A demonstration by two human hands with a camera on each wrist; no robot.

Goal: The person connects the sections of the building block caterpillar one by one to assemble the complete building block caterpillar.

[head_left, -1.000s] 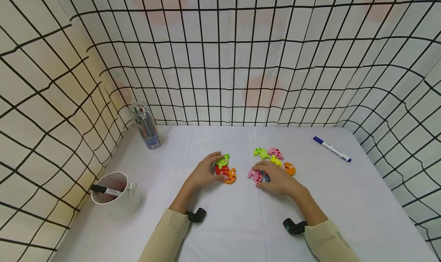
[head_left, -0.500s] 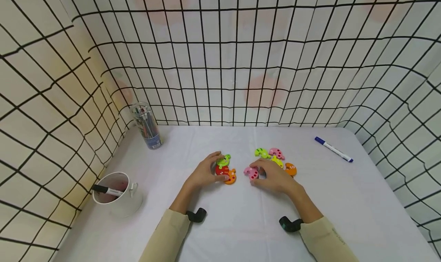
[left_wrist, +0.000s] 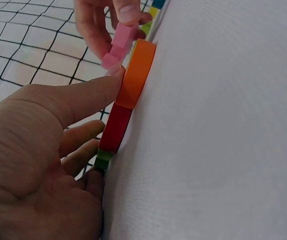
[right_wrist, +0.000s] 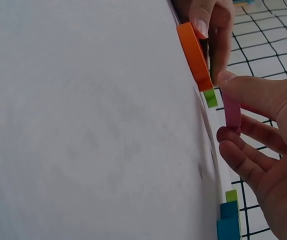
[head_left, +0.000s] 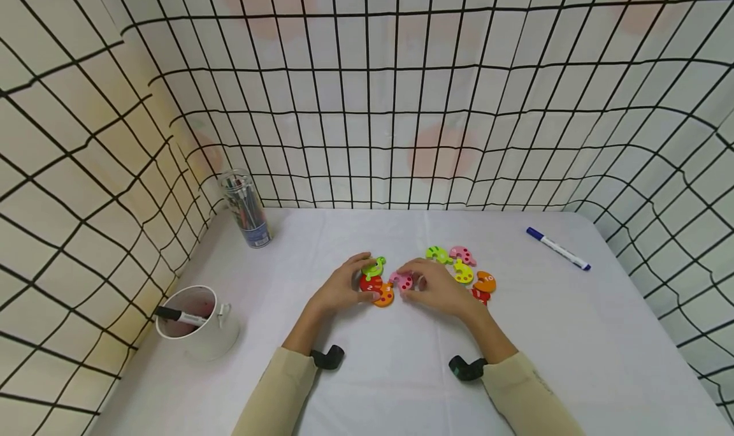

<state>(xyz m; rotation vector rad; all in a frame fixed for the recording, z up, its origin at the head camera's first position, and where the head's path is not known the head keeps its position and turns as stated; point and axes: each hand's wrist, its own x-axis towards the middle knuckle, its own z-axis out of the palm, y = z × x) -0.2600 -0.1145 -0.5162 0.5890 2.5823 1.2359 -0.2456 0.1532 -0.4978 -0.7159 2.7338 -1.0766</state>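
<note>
My left hand (head_left: 339, 289) holds a short row of wooden caterpillar puzzle pieces on the white table. Its fingers reach round the green head piece (head_left: 375, 269) and red "2" piece (head_left: 369, 283), while the thumb lies on the orange "3" piece (head_left: 386, 297). In the left wrist view, the thumb tip meets the edge of the orange piece (left_wrist: 137, 72). Just to the right, my right hand (head_left: 440, 289) pinches a pink dotted puzzle piece (head_left: 405, 282) by its edges. The right wrist view shows this pink piece (right_wrist: 232, 111) between thumb and fingers, raised off the cloth.
Right of the hands lie loose puzzle pieces: striped green (head_left: 438, 254), pink (head_left: 462, 255), yellow (head_left: 463, 272), orange "10" (head_left: 485, 282) and red (head_left: 480, 295). A blue-capped marker (head_left: 558, 249) is farther right. A pencil jar (head_left: 248, 211) and white pail (head_left: 209, 340) stand left. Black netting (head_left: 395, 113) encloses the table.
My right hand has moved left with the pink piece, bringing it close beside the orange "3" piece and uncovering the yellow and red pieces. The left hand has kept its place.
</note>
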